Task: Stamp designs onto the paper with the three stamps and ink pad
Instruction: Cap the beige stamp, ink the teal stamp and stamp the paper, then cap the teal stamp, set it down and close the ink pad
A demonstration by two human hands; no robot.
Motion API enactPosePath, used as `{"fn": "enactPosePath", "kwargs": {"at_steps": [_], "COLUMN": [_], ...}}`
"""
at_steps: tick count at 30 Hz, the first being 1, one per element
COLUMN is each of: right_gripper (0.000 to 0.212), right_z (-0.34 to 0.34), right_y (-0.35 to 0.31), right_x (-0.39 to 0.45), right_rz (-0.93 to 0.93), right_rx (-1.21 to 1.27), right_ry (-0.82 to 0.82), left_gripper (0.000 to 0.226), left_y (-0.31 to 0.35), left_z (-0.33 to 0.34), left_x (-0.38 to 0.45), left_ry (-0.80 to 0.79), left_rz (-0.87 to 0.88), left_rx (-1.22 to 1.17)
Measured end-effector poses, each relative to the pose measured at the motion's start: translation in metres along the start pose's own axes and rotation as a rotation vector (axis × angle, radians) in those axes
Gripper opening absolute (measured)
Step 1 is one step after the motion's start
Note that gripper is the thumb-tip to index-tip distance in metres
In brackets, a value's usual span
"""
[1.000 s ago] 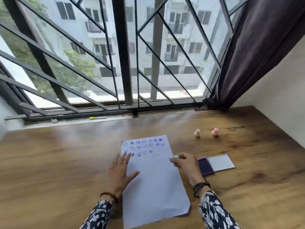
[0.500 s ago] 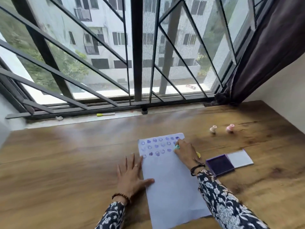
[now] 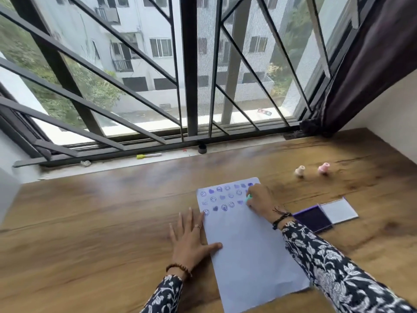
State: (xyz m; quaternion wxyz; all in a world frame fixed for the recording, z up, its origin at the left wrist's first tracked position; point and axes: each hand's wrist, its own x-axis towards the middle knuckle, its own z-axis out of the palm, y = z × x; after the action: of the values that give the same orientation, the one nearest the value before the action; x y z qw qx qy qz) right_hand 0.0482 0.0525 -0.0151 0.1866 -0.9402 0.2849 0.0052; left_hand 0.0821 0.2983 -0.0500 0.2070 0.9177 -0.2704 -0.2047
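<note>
Wooden desk (image 3: 90, 222) under barred window (image 3: 189, 64); left hand (image 3: 191, 238) fingers spread flat on paper (image 3: 248, 245), right hand (image 3: 259, 199) pinching green stamp (image 3: 248, 197); 2 stamps (image 3: 311, 170) beyond its fingertips

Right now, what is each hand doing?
Left hand: open, flat on the paper.
Right hand: closed on the green stamp.

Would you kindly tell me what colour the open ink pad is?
Dark purple; the ink pad shows best in the head view.
</note>
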Motion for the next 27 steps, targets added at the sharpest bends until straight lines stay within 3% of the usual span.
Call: {"fn": "enactPosePath", "kwargs": {"at_steps": [5, 8, 10, 13, 16, 18, 21, 27], "right_gripper": [0.015, 0.011, 0.016, 0.028, 0.021, 0.009, 0.009, 0.006], "right_z": [-0.014, -0.039, -0.056, -0.071, -0.088, -0.095, -0.099, -0.097], "right_y": [0.007, 0.027, 0.046, 0.055, 0.078, 0.091, 0.105, 0.132], "right_x": [-0.001, -0.017, -0.035, -0.055, -0.079, -0.088, -0.097, -0.108], "right_rz": [0.075, 0.289, 0.371, 0.382, 0.404, 0.414, 0.404, 0.395], "right_rx": [0.238, 0.856, 1.126, 1.284, 1.450, 1.493, 1.534, 1.594], "right_ry": [-0.040, 0.041, 0.115, 0.076, 0.023, 0.016, 0.014, 0.027], "left_gripper": [0.101, 0.097, 0.090, 0.075, 0.057, 0.047, 0.039, 0.028], "left_y": [0.001, 0.006, 0.011, 0.015, 0.066, 0.110, 0.167, 0.199], "left_z": [-0.004, -0.006, -0.007, -0.009, 0.006, 0.017, 0.029, 0.039], "left_x": [0.000, 0.000, 0.002, 0.007, 0.015, 0.025, 0.042, 0.067], "left_ry": [-0.010, -0.020, 0.005, 0.151, 0.215, 0.192, 0.120, -0.026], "left_rz": [0.000, -0.014, -0.049, -0.022, 0.129, 0.268, 0.408, 0.424], "left_rx": [-0.009, -0.031, -0.023, 0.050, 0.134, 0.153, 0.194, 0.226]}}
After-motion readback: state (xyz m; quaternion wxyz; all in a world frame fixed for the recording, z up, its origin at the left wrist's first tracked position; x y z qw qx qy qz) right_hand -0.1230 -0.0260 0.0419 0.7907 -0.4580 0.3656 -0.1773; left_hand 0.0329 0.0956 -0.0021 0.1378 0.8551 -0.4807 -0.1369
